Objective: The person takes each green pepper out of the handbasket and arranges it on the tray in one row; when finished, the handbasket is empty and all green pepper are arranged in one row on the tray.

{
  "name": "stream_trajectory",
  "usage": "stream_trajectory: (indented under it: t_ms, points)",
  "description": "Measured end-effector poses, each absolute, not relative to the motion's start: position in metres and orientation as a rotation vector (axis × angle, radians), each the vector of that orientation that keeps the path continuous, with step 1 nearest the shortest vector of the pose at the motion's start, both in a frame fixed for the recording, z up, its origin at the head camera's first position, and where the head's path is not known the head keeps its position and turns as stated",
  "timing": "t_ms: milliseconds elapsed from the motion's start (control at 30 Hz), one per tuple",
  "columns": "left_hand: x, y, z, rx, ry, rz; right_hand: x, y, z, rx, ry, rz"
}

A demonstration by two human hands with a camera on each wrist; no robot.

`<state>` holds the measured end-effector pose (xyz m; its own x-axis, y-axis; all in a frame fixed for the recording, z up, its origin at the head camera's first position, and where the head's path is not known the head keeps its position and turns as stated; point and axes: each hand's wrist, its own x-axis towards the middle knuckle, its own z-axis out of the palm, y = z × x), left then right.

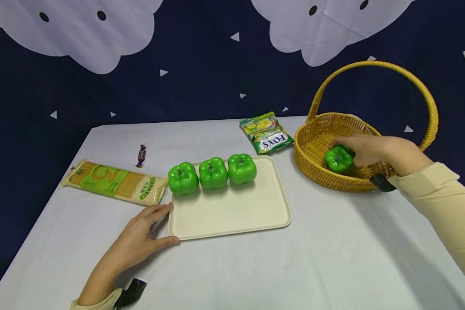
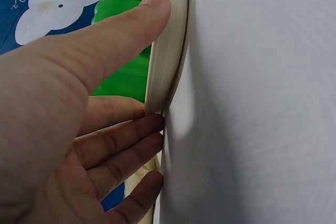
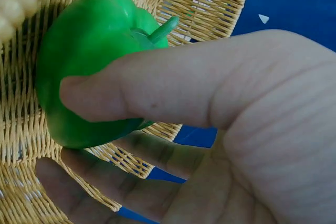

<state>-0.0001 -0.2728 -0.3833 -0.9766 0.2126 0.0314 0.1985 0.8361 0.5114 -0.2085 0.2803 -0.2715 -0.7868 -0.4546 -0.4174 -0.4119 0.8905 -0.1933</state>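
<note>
In the head view my right hand (image 1: 366,148) reaches into the wicker basket (image 1: 314,170) and grips a green bell pepper (image 1: 339,159). The right wrist view shows my thumb (image 3: 100,98) across that pepper's side, with fingers on its other side. My left hand (image 1: 141,234) touches the near left corner of a cream tray (image 1: 236,211), its thumb and fingertips against the rim and its fingers fairly straight. Three more green bell peppers, a left one (image 1: 183,178), a middle one (image 1: 213,173) and a right one (image 1: 242,168), stand in a row along the tray's far side.
A pack of noodles (image 1: 116,181) lies left of the tray, with a purple wrapped candy (image 1: 141,156) behind it. Between tray and basket, further back, is a green FOX'S candy bag (image 1: 266,132). The basket's tall handle (image 1: 372,63) arches above my right hand.
</note>
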Motion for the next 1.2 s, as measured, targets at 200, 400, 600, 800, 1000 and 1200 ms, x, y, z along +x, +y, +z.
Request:
stream_trajectory:
  t_ms: [200, 400, 600, 800, 1000, 1200]
  points:
    - [-0.001, -0.273, -0.383, 0.334, 2.983, 0.829, -0.207, 0.277, -0.269, -0.599, 2.630, -0.156]
    - [-0.001, -0.273, -0.383, 0.335, 2.986, 0.823, -0.205, 0.274, -0.269, -0.571, 2.639, -0.179]
    - [-0.001, -0.273, -0.383, 0.341, 2.987, 0.835, -0.206, 0.272, -0.269, -0.569, 2.653, -0.217]
    - [0.000, -0.273, -0.384, 0.338, 2.986, 0.845, -0.204, 0.267, -0.266, -0.584, 2.683, -0.254]
    - [-0.001, -0.272, -0.383, 0.339, 2.982, 0.850, -0.203, 0.261, -0.261, -0.593, 2.689, -0.314]
    - [-0.001, -0.272, -0.383, 0.332, 2.981, 0.847, -0.205, 0.257, -0.256, -0.595, 2.696, -0.389]
